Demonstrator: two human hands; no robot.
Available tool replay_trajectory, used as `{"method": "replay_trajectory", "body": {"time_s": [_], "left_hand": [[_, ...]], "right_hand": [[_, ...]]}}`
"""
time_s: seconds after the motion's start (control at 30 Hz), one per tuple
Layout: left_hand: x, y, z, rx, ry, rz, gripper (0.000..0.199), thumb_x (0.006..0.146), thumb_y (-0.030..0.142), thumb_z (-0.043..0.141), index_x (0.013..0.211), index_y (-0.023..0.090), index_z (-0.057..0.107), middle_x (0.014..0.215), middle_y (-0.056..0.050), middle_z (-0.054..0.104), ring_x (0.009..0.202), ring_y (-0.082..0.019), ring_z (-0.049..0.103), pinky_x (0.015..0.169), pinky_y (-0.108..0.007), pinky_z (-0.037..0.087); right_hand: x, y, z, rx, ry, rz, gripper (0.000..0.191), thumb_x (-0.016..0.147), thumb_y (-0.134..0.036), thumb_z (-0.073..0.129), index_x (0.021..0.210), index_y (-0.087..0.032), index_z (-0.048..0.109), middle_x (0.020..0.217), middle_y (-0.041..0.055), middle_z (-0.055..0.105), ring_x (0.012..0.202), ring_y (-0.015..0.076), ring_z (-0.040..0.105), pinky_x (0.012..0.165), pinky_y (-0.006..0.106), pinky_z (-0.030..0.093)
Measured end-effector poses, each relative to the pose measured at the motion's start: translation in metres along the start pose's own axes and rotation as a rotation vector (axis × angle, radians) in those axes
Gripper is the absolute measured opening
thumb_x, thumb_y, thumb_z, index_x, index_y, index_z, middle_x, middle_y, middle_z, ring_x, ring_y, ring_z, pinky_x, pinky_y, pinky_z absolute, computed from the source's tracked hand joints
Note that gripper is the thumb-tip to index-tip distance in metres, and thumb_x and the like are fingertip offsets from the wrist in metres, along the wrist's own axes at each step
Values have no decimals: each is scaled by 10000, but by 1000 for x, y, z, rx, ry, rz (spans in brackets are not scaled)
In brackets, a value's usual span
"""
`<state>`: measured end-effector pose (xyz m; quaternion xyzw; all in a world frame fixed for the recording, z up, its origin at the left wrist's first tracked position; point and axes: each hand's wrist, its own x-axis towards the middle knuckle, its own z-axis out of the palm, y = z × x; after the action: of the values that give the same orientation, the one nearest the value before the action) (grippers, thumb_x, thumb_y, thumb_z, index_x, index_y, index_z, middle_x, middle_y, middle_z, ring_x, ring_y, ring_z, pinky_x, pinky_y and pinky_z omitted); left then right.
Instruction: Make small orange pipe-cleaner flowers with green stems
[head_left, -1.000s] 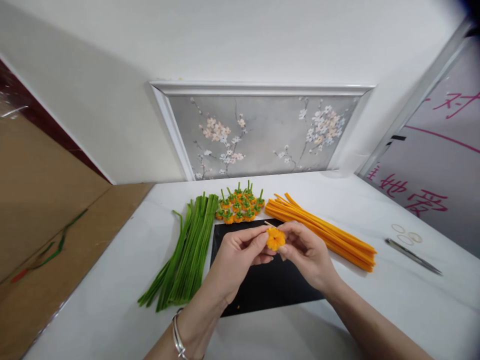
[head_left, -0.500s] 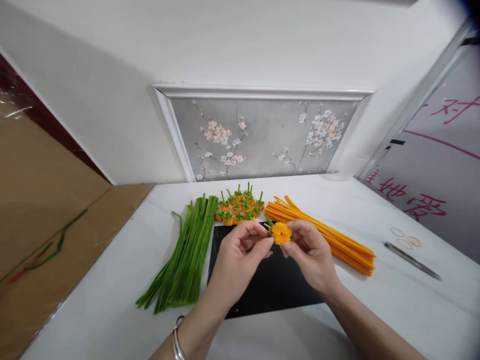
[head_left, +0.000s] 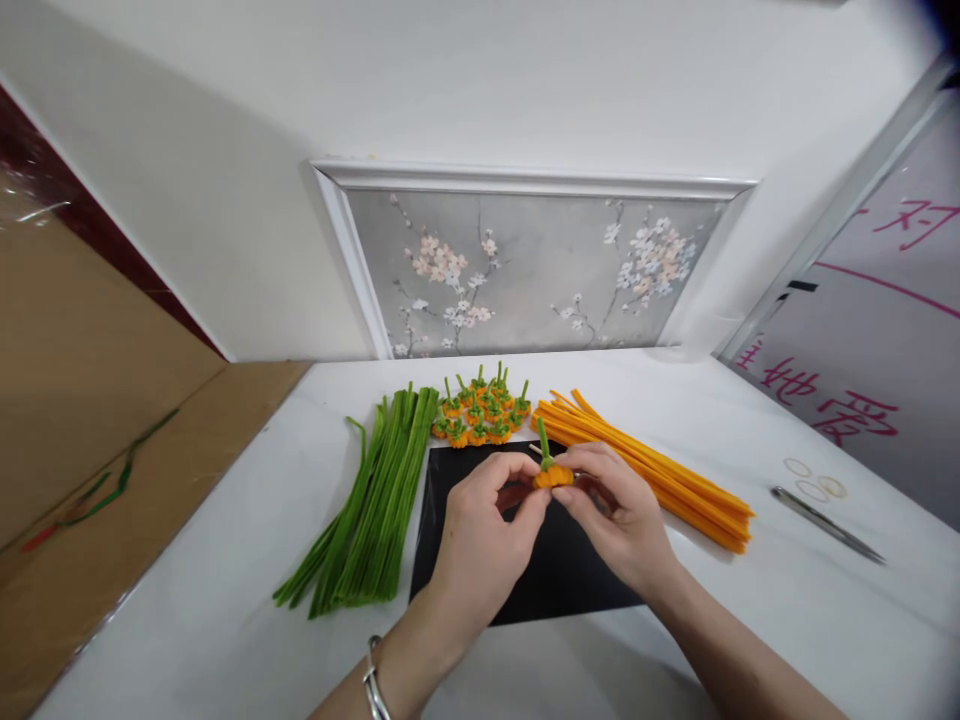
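- Both hands meet over the black mat [head_left: 480, 580], pinching one small pumpkin [head_left: 553, 476] between them, just above the mat's far edge.
- The left hand [head_left: 480, 535] closes thumb and forefinger on the pumpkin's left side; a bangle [head_left: 373, 682] sits on that wrist.
- The right hand [head_left: 619, 510] grips it from the right, fingers curled narrow around the orange body.
- The pumpkin stands upright, its green stem [head_left: 542, 440] pointing up and a little away.
- By my judgement it is featherlight, fuzzy and soft, with wire inside, so it bends and stays bent; a hard squeeze would flatten the lobes.
- Best held by the orange sides, as now, leaving the stem free; the stem looks easy to kink.
- The fuzz gives grip, so slipping seems unlikely.
- No real containers here; the stock lies loose on the white table [head_left: 225, 620].
- A sheaf of green stems [head_left: 375, 500] lies left of the mat, fanning toward the near edge.
- A bundle of orange stems [head_left: 675, 475] lies to the right, running slantwise behind the right hand.
- A cluster of finished pumpkins [head_left: 481, 408] sits beyond the mat, between the two bundles.
- Far right lie tweezers [head_left: 825, 520] and some small rings [head_left: 814, 482], well apart from the hands.
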<state>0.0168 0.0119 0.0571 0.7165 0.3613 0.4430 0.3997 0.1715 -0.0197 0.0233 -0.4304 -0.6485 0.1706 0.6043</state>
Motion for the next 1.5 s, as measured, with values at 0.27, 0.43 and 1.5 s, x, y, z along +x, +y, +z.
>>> {"method": "replay_trajectory", "body": {"time_s": [0.27,0.43,1.5], "left_hand": [[-1,0,0,84,-23,93,106,806,96,566,849,183,608,880,-24,638,812,-142,623,717,-231,532],[-3,-2,1,95,-7,188,120,812,83,568,858,183,616,914,-35,648,821,-138,626,704,-221,525],[5,-5,-2,-377,60,-171,73,765,219,708,815,174,680,786,2,682,701,-115,643,691,-219,548]], "right_hand": [[0,-2,2,-48,-3,7,108,866,-160,593,947,-226,619,903,44,584,808,166,583,654,271,489],[-1,-5,3,108,3,122,69,877,-210,586,940,-224,613,889,41,561,742,149,553,553,237,461],[4,-10,8,326,27,195,229,839,-276,654,1053,-211,603,806,7,584,562,93,574,497,221,561]]}}
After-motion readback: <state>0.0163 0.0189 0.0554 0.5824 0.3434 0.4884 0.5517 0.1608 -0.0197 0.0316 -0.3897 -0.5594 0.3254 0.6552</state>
